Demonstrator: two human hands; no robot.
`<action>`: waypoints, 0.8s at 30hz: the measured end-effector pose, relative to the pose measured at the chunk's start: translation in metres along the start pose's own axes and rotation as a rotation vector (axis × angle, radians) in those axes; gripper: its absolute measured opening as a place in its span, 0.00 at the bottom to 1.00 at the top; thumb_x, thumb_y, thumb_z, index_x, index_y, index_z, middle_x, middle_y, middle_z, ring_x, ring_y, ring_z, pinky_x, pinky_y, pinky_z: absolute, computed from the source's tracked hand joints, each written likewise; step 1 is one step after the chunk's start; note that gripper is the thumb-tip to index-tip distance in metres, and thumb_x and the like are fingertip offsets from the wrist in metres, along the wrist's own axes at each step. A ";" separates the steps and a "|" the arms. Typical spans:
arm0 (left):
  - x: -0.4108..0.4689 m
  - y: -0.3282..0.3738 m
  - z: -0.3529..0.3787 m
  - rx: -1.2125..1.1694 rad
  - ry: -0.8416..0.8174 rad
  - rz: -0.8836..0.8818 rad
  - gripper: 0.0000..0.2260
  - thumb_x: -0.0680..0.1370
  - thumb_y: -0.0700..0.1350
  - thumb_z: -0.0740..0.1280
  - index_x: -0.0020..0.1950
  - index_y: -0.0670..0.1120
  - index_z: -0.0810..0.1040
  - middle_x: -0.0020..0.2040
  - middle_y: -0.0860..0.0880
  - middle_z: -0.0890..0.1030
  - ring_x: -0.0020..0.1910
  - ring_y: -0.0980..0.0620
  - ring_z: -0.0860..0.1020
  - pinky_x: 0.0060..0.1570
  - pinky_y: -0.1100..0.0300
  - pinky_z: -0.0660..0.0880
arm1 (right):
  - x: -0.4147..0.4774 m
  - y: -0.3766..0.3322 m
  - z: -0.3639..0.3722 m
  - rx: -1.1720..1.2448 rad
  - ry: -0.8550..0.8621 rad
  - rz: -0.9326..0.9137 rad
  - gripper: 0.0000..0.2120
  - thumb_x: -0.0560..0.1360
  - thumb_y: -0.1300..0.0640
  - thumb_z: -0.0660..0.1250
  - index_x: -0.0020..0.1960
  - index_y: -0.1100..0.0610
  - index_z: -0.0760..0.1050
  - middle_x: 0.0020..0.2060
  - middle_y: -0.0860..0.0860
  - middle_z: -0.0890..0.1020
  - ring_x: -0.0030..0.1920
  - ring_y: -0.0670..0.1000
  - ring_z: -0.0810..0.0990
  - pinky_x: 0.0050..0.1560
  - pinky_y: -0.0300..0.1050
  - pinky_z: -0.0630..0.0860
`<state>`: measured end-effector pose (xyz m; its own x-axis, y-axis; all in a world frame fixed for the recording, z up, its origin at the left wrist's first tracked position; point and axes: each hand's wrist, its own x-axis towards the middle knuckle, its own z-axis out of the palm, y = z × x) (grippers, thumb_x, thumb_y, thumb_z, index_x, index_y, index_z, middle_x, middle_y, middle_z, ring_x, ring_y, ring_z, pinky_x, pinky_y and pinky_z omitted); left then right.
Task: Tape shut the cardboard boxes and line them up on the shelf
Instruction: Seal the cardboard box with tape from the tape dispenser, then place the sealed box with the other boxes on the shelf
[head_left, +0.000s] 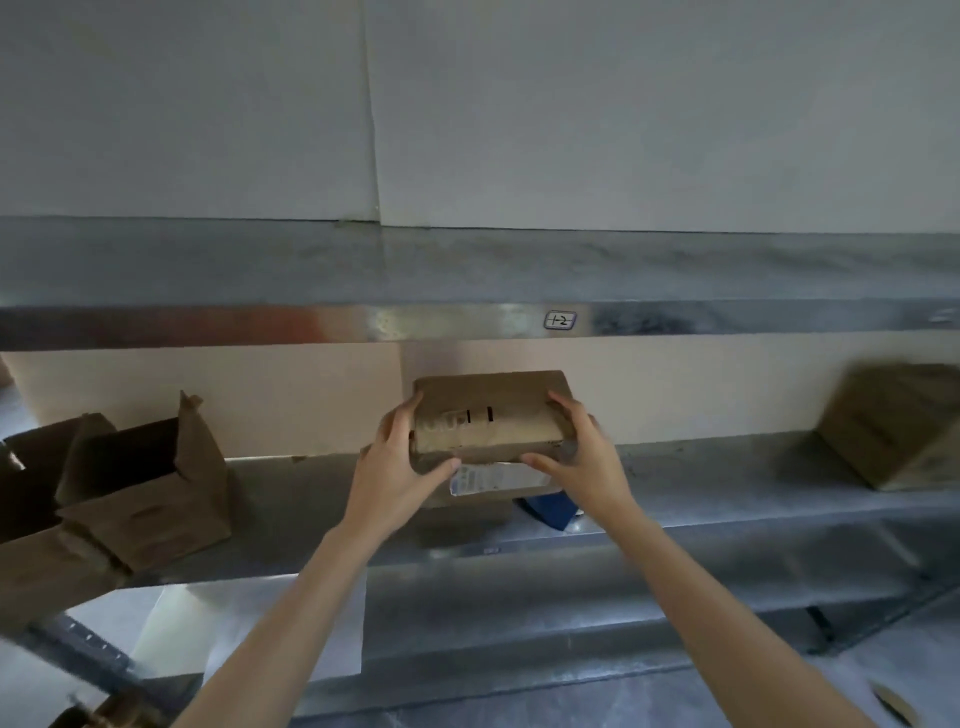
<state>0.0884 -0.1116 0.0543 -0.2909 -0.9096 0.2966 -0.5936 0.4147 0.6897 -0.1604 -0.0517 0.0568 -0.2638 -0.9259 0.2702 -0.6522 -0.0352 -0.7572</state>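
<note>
A small closed cardboard box (488, 415), with tape and a white label on its front, is held between both hands just above the metal shelf (701, 478). My left hand (400, 462) grips its left end, thumb under the front edge. On the right end, my right hand (576, 452) holds it the same way. Something blue (550, 509) shows on the shelf beneath the box; I cannot tell what it is.
An open cardboard box (145, 493) with raised flaps stands on the shelf at the left, with more open boxes beside it. Another closed box (898, 426) sits at the right end. An upper shelf rail (467, 322) carries a small label.
</note>
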 end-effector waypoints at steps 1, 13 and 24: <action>0.005 0.009 0.004 0.000 -0.014 0.027 0.41 0.71 0.62 0.73 0.77 0.59 0.55 0.73 0.52 0.67 0.65 0.49 0.74 0.64 0.44 0.74 | -0.001 0.002 -0.011 -0.004 0.026 0.002 0.40 0.66 0.46 0.78 0.72 0.41 0.61 0.66 0.46 0.72 0.63 0.46 0.72 0.63 0.50 0.74; 0.057 0.110 0.098 0.123 -0.094 0.363 0.36 0.75 0.63 0.68 0.79 0.55 0.59 0.74 0.53 0.70 0.68 0.51 0.72 0.66 0.55 0.69 | -0.011 0.076 -0.156 -0.067 0.274 0.032 0.37 0.66 0.48 0.78 0.71 0.44 0.66 0.65 0.44 0.74 0.63 0.44 0.73 0.60 0.42 0.73; 0.067 0.221 0.244 0.323 -0.104 0.341 0.33 0.77 0.67 0.61 0.78 0.55 0.62 0.78 0.53 0.64 0.73 0.47 0.66 0.71 0.48 0.61 | -0.017 0.201 -0.312 -0.164 0.258 0.103 0.39 0.66 0.47 0.79 0.72 0.41 0.65 0.66 0.45 0.73 0.65 0.45 0.72 0.61 0.48 0.74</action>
<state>-0.2454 -0.0748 0.0650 -0.5738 -0.7196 0.3910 -0.6487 0.6908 0.3194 -0.5085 0.0744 0.0857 -0.4922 -0.7949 0.3549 -0.7132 0.1344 -0.6880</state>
